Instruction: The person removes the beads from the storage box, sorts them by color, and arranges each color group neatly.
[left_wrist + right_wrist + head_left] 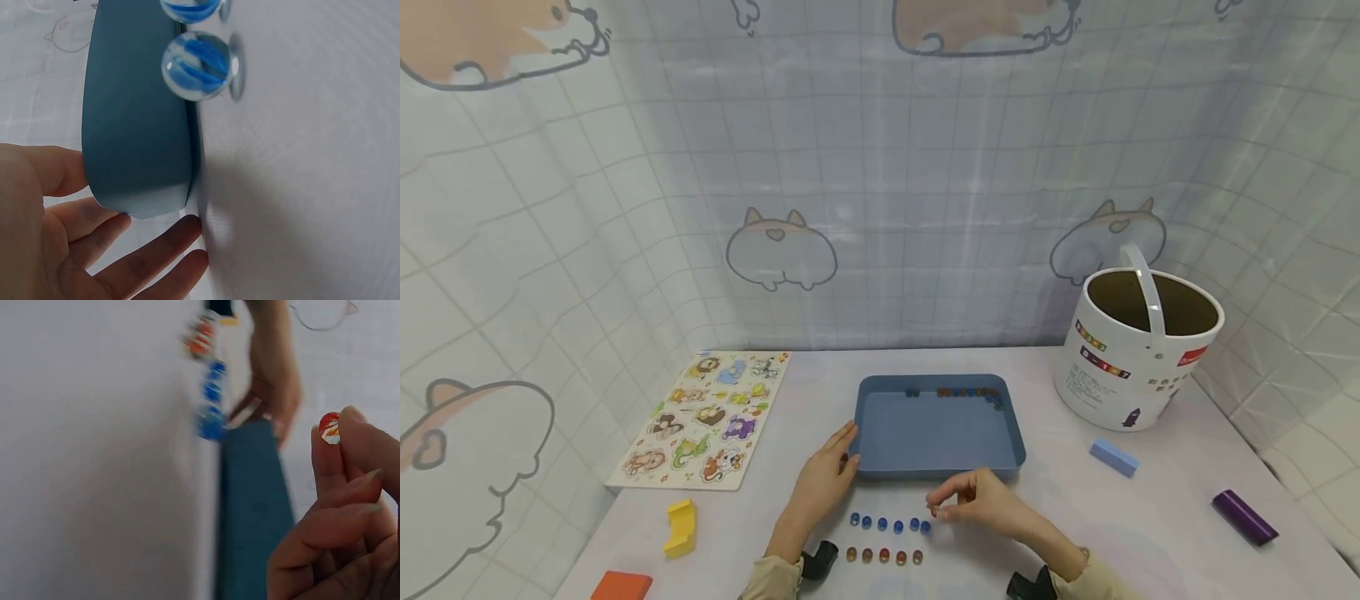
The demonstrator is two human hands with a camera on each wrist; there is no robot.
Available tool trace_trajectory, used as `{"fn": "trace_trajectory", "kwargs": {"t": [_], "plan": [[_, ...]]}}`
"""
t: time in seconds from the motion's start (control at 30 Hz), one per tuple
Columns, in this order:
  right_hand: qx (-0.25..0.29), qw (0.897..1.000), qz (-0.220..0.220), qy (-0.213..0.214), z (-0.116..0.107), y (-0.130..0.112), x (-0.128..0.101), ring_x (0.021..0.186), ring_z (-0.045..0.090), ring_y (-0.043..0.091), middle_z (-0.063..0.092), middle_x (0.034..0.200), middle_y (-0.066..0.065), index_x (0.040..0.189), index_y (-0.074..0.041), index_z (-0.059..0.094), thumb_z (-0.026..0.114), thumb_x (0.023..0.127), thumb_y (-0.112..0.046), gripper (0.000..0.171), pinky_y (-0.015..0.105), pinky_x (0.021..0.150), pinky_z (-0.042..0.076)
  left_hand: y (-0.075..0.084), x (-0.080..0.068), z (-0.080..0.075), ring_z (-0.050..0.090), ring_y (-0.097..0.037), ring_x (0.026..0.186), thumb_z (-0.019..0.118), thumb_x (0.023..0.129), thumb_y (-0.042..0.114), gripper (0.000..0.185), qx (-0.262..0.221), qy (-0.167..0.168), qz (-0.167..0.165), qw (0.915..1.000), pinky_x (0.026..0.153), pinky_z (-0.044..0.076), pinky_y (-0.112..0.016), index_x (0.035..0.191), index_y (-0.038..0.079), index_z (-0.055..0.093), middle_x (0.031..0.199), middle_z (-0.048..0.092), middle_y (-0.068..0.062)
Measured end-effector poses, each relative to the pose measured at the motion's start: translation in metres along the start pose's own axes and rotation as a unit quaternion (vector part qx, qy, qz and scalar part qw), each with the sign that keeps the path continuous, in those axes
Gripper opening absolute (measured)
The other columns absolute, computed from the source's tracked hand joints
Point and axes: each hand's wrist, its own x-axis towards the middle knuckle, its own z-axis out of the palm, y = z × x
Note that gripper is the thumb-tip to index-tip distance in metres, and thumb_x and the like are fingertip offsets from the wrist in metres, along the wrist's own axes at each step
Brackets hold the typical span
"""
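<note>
Cannot read the small print on the white cylindrical bucket with the arched handle (pixel 1093 387), nor see down to its floor. Cannot make out patterns in the tiny dark blue and brown glass marbles (pixel 966 392) inside the shallow blue rectangular tray (pixel 925 442). Lose part of the flat orange-red block (pixel 622 586) and both beige sleeves (pixel 772 582) below the head view. From the right wrist, get only blur for the blue glass marbles (pixel 212 394), the orange-and-white glass marbles (pixel 200 339) and the left hand (pixel 272 390); see just part of the red-orange-and-white glass marble (pixel 329 429), overlapped by the thumb of the right hand (pixel 340 519). From the left wrist, find one clear blue-swirled glass marble (pixel 190 9) cut by the top edge.
</note>
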Motion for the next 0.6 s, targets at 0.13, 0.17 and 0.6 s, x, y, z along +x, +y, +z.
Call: {"fn": "trace_trajectory", "kwargs": {"t": [0.13,0.17,0.6], "plan": [[0.028,0.999,0.007,-0.027,0.009,0.012,-0.009,0.061,0.053,-0.004,0.074,0.101,0.018,0.103,0.005,0.073,0.075,0.082,-0.010,0.026,0.013,0.056,0.044,0.000,0.000,0.000,0.052,-0.032,0.131,0.059,0.095,0.020,0.051,-0.001,-0.001,-0.003,1.0000,0.104,0.047,-0.047,0.142,0.004,0.048,0.151,0.045,-0.009],[0.033,0.999,0.007,-0.032,0.011,0.015,-0.010,0.061,0.053,-0.004,0.073,0.099,0.020,0.103,0.005,0.072,0.075,0.081,-0.009,0.026,0.012,0.055,0.044,0.000,0.000,0.000,0.051,-0.032,0.132,0.059,0.095,0.019,0.051,-0.002,-0.001,-0.003,1.0000,0.104,0.046,-0.048,0.142,0.004,0.048,0.150,0.045,-0.009],[-0.023,1.000,-0.005,-0.012,0.032,0.032,-0.012,0.051,0.043,-0.004,0.074,0.081,0.010,0.090,-0.009,0.078,0.081,0.072,-0.007,0.018,0.011,0.046,0.035,0.000,0.000,0.000,0.052,-0.032,0.131,0.060,0.095,0.020,0.051,-0.003,-0.002,-0.001,1.0000,0.103,0.047,-0.048,0.142,0.004,0.048,0.150,0.045,-0.009]]}}
